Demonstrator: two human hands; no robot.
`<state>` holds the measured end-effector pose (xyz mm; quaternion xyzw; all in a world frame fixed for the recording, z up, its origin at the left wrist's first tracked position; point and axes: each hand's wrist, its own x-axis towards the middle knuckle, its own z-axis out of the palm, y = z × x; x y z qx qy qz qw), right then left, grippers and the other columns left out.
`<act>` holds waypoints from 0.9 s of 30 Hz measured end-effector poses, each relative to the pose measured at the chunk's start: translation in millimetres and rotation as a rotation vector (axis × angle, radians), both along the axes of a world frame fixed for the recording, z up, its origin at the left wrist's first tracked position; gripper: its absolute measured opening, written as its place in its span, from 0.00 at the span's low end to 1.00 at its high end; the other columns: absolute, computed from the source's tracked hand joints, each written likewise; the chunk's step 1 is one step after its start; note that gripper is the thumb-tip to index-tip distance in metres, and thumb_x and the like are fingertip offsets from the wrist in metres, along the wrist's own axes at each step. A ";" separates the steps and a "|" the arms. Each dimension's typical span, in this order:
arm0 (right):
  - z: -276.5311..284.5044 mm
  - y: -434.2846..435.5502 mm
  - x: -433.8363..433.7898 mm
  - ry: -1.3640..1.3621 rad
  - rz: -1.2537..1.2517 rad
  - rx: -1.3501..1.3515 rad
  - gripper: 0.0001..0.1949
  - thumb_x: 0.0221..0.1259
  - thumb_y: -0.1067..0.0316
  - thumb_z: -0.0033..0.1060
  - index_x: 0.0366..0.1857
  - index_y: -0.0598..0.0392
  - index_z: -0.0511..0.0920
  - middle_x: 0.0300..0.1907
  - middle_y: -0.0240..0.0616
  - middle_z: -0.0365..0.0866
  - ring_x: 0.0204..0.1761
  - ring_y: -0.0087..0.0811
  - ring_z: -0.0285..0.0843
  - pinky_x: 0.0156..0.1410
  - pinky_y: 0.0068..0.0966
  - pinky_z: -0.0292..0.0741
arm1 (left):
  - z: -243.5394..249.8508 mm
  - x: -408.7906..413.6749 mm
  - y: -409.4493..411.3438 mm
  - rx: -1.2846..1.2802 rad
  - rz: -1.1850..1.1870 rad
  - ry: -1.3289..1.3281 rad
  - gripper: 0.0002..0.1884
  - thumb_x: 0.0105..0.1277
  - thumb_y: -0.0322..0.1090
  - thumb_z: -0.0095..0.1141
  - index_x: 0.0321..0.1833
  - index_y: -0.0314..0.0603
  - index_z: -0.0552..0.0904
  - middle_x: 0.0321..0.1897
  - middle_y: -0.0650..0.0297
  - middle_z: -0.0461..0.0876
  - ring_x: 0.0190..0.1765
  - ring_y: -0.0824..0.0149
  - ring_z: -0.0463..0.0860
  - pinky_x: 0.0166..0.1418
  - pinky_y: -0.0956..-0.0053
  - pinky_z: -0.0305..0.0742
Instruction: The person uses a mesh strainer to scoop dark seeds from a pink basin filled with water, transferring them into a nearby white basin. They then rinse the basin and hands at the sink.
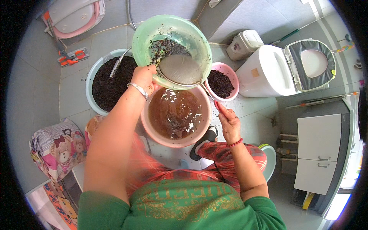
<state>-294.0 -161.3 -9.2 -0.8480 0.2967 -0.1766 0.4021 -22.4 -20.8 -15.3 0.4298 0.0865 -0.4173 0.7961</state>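
My left hand (145, 78) grips the near rim of a green plastic basin (201, 37), which is tilted above a pink basin (204, 126) of brown, murky water. Dark wet bits (169, 47) lie inside the green basin. With my right hand (230, 123) I hold the red handle of a wire mesh strainer (181, 70); its round mesh head rests over the near side of the green basin. A light blue basin (90, 96) full of dark granular material stands at the left, a metal shower head (116, 67) lying on it. A smaller pink basin (236, 86) at the right holds similar dark material.
A white toilet (267, 70) with a raised lid and a lidded bin (244, 44) stand at the right. A flat mop (74, 56) leans at the left. Near my left leg is a bear-print fabric item (61, 149). Another basin (270, 162) sits beside my right leg; a white cabinet (319, 138) is farther right.
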 end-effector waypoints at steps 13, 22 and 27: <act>14.4 3.2 -1.9 -0.201 -0.022 0.700 0.19 0.62 0.62 0.42 0.58 0.49 0.62 0.24 0.26 0.67 0.18 0.12 0.54 0.20 0.08 0.53 | -12.6 16.0 3.3 0.061 -0.064 -0.019 0.13 0.50 0.23 0.39 0.40 0.28 0.60 0.37 0.47 0.67 0.38 0.44 0.76 0.41 0.47 0.76; 30.7 -0.6 -2.9 -0.295 -0.107 0.761 0.18 0.62 0.64 0.43 0.56 0.48 0.66 0.24 0.26 0.69 0.16 0.13 0.55 0.19 0.08 0.53 | -5.8 18.5 5.8 0.015 0.039 0.024 0.14 0.50 0.21 0.37 0.41 0.26 0.63 0.39 0.46 0.71 0.42 0.45 0.76 0.45 0.46 0.74; 3.7 -8.5 -0.3 -0.079 0.094 -0.274 0.18 0.54 0.74 0.50 0.51 0.49 0.72 0.26 0.31 0.70 0.26 0.22 0.65 0.35 0.15 0.67 | -4.7 17.9 5.5 0.081 0.070 0.150 0.05 0.49 0.23 0.42 0.29 0.31 0.63 0.26 0.50 0.64 0.24 0.52 0.75 0.18 0.71 0.74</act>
